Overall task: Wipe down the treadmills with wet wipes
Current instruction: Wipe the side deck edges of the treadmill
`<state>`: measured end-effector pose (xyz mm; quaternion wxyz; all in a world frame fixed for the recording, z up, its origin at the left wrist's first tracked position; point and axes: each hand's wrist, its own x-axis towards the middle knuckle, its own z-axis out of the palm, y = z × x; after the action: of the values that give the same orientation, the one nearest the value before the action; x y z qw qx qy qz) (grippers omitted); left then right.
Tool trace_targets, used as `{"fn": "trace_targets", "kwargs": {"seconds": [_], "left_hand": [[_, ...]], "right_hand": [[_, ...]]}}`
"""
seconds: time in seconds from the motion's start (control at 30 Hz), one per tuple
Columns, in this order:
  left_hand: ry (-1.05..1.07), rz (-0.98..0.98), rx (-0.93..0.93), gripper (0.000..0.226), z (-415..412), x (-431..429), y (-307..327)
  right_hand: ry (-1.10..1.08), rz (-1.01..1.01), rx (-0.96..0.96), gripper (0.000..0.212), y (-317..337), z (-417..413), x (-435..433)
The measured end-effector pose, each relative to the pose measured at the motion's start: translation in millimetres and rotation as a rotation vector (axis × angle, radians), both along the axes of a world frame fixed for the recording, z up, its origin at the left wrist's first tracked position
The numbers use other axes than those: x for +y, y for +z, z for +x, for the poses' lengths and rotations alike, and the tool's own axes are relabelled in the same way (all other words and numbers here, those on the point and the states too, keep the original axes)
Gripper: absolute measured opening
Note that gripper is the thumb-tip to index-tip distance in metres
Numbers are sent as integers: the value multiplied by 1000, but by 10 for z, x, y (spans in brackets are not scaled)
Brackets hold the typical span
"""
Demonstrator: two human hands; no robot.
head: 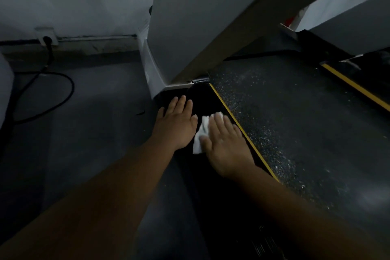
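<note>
**Item: treadmill [295, 122], left side rail, wiping in progress.**

- **Task state:** One white wet wipe [200, 133] is spread on the black left side rail [202, 99], near the foot of the grey upright [190, 27]. The step in hand is judged to be the wiping of this rail. The task is judged to be at an early stage. Pale specks are seen across the belt beyond the yellow stripe [242, 131], so the belt is judged unwiped. The far side rail [375, 82], the upright and any further treadmills are judged to be left to do. Whether the near end of the rail has been wiped cannot be told in the dim light.
- **Right hand [226, 145]:** Laid palm down on the wipe. The fingers [219, 121] are held straight and together, and the wipe is pressed flat, not gripped. The forearm is extended from the lower right.
- **Left hand [176, 124]:** Laid palm down on the same rail, just beside the wipe. The fingers [179, 103] are straight, slightly spread, and nothing is held. It is judged to serve as a brace.
- **Surroundings:** A dark floor [95, 133], a black cable [52, 95] and a wall socket [46, 36] are noted at left.
</note>
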<state>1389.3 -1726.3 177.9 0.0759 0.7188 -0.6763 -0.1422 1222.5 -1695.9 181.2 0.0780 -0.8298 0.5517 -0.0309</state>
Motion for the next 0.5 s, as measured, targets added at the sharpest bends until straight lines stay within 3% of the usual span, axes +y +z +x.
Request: {"fn": "trace_targets", "kwargs": {"seconds": [0.1, 0.23, 0.37, 0.43, 0.5], "left_hand": [[-7, -51, -52, 59, 22, -20, -18], [-28, -69, -79, 60, 17, -15, -16], [-34, -49, -16, 60, 35, -37, -34], [-30, -54, 0, 60, 38, -41, -35], [-35, -55, 2, 59, 38, -40, -22]], "right_hand": [[55, -18, 21, 76, -37, -216, 275], [-192, -1, -7, 67, 19, 33, -192], [-24, -50, 15, 69, -2, 38, -22], [-38, -169, 91, 71, -11, -125, 53], [-22, -228, 197, 59, 22, -167, 123]]}}
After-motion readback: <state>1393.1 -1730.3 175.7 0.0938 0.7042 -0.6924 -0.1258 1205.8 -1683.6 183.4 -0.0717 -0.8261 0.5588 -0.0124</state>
